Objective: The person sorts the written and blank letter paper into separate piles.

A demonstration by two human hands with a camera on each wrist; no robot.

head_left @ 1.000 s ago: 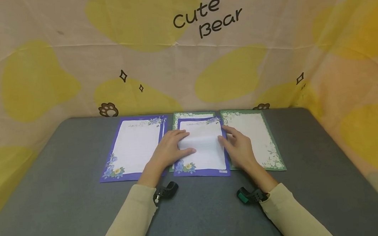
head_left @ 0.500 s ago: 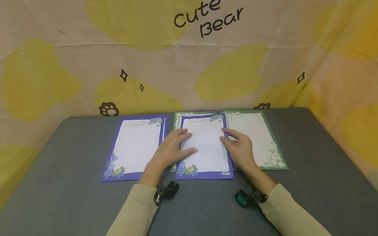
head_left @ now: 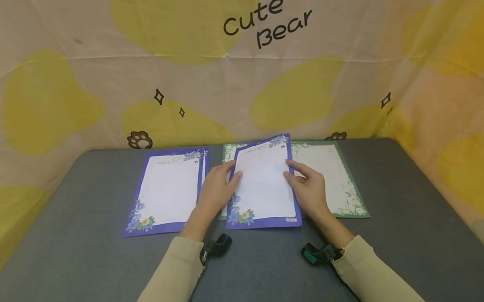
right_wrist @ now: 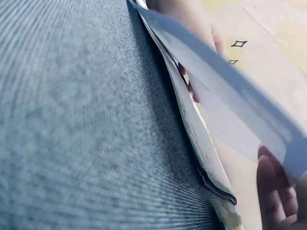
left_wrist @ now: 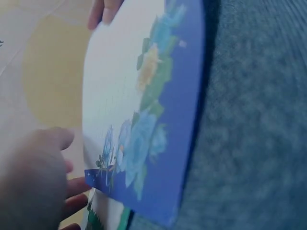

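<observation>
A purple-bordered sheet of stationery paper with blue flowers stands lifted and curved in the middle in the head view. My right hand pinches its right edge; in the right wrist view the fingers lie against the sheet. My left hand is at its left edge. In the left wrist view the thumb is apart from the sheet, and the other fingers of that left hand reach its edge, their tips partly hidden. Overlapping purple-bordered sheets lie beside my left hand.
A green-bordered sheet lies right of the lifted one. Another green-bordered sheet lies partly hidden behind it. All lie on a dark grey table, backed by a patterned cloth.
The middle sheet has straightened from a bent shape, and its upper right corner has risen. My left thumb has drawn back toward the sheet's left edge. The left-hand sheets have shifted slightly left.
</observation>
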